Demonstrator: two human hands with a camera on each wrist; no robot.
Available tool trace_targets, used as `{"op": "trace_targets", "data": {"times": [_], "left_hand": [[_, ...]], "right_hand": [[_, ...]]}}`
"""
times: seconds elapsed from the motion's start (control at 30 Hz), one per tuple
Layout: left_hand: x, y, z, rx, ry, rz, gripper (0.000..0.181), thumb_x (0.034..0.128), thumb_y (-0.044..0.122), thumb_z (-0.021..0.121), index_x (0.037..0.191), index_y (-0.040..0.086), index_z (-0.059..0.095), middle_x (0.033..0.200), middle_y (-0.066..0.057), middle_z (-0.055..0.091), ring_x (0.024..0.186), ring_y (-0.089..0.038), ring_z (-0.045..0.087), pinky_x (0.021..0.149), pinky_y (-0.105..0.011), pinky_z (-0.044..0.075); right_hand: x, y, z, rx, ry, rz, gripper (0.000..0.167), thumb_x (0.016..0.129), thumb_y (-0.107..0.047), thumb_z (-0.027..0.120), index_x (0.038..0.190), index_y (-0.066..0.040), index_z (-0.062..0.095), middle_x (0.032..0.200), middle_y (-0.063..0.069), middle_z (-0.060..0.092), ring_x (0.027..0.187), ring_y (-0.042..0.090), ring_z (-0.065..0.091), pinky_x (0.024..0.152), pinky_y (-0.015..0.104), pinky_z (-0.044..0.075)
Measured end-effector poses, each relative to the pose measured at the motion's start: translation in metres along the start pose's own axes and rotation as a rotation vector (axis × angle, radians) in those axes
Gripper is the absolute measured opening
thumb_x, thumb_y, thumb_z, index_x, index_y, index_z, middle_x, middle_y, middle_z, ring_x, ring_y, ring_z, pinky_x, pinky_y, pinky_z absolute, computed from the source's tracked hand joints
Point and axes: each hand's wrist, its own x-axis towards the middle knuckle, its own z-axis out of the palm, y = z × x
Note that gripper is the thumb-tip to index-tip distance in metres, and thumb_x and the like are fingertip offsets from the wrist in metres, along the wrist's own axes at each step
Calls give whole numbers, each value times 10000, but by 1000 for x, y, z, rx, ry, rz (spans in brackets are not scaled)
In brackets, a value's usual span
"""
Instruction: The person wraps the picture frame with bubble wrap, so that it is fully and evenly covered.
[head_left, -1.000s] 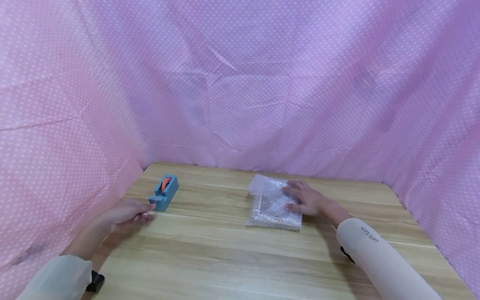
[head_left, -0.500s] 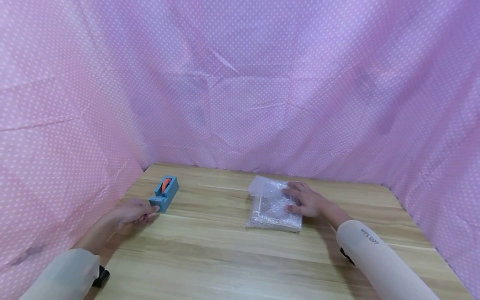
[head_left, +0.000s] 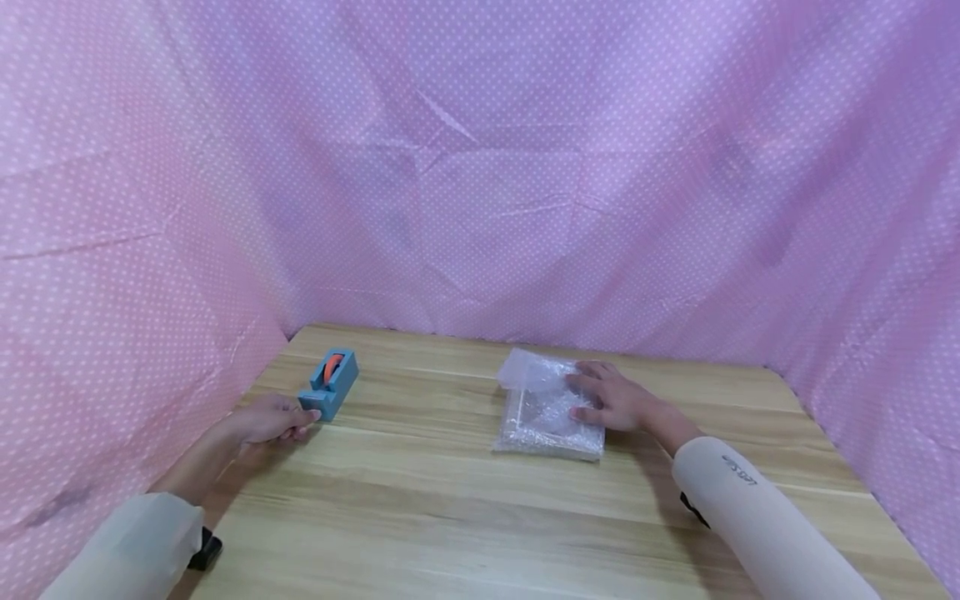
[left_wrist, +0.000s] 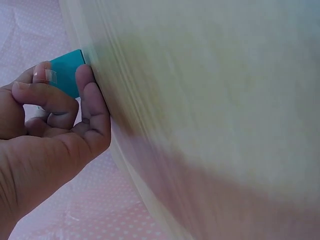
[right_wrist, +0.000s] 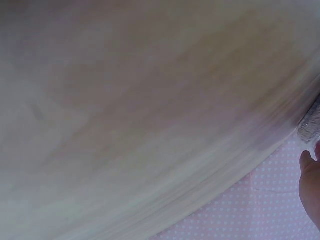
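On the left of the table sits a blue tape dispenser [head_left: 333, 385] with an orange core in it. My left hand [head_left: 272, 419] is at its front end, thumb and forefinger pinching the end of the clear tape [left_wrist: 46, 75], which shows over a fingertip in the left wrist view. Its other fingers curl beside the dispenser near the tabletop. A flat package in bubble wrap [head_left: 551, 429], with a loose flap at its far left corner, lies right of centre. My right hand [head_left: 613, 400] rests on the package's right side, fingers spread; the right wrist view catches only part of it.
The wood-grain table [head_left: 420, 500] spans the front of the view. Pink polka-dot cloth [head_left: 480, 192] hangs behind it and along both sides. Pale sleeves cover both forearms, and a dark strap piece [head_left: 205, 550] shows at the left one.
My left hand has moved slightly right and in against the front of the tape dispenser. The right hand and the bubble-wrapped package stay where they were.
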Motion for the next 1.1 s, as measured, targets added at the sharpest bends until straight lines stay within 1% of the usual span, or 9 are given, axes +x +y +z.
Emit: {"op": "trace_targets", "data": {"times": [0.23, 0.53, 0.73, 0.87, 1.0, 1.1], "left_hand": [[-1, 1, 0, -1, -11, -1, 379, 1039, 306, 588, 735, 79, 606, 630, 46, 452, 632, -125, 418, 597, -255, 356], [5, -2, -2, -29, -31, 21, 365, 1036, 246, 597, 729, 49, 617, 642, 24, 486, 641, -136, 433, 581, -246, 352], [7, -2, -3, -38, -51, 22, 365, 1039, 226, 597, 718, 53, 620, 652, 20, 493, 636, -126, 424, 570, -238, 333], [7, -1, -3, -36, -57, 18, 366, 1032, 237, 614, 712, 61, 629, 648, 27, 498, 622, -116, 420, 557, -230, 331], [7, 1, -3, -12, -52, 19, 362, 1020, 222, 627, 697, 59, 625, 632, 31, 499, 601, -108, 413, 537, -219, 323], [6, 3, -2, 24, -20, 10, 349, 986, 194, 659, 662, 78, 603, 602, 42, 482, 582, -104, 417, 536, -222, 332]], "right_hand": [[1, 1, 0, -11, -6, -6, 730, 972, -560, 595, 1538, -118, 467, 1599, 248, 337, 1461, 495, 286, 1096, 727, 303], [1, 1, -1, -11, -17, 6, 740, 968, -580, 587, 1543, -131, 463, 1608, 232, 331, 1471, 477, 279, 1103, 723, 298], [0, 0, -1, -6, -23, 15, 739, 968, -577, 593, 1544, -131, 463, 1610, 232, 329, 1473, 473, 275, 1108, 717, 297], [-1, 0, -1, -6, -15, 7, 731, 972, -562, 593, 1536, -114, 469, 1600, 253, 334, 1464, 495, 279, 1099, 732, 292], [-1, 1, 0, -7, -4, -4, 724, 976, -552, 591, 1529, -99, 475, 1590, 268, 341, 1453, 511, 288, 1084, 746, 299], [0, 0, -1, -6, -4, 1, 728, 973, -556, 593, 1537, -113, 467, 1599, 252, 335, 1461, 494, 285, 1086, 737, 307]]}}
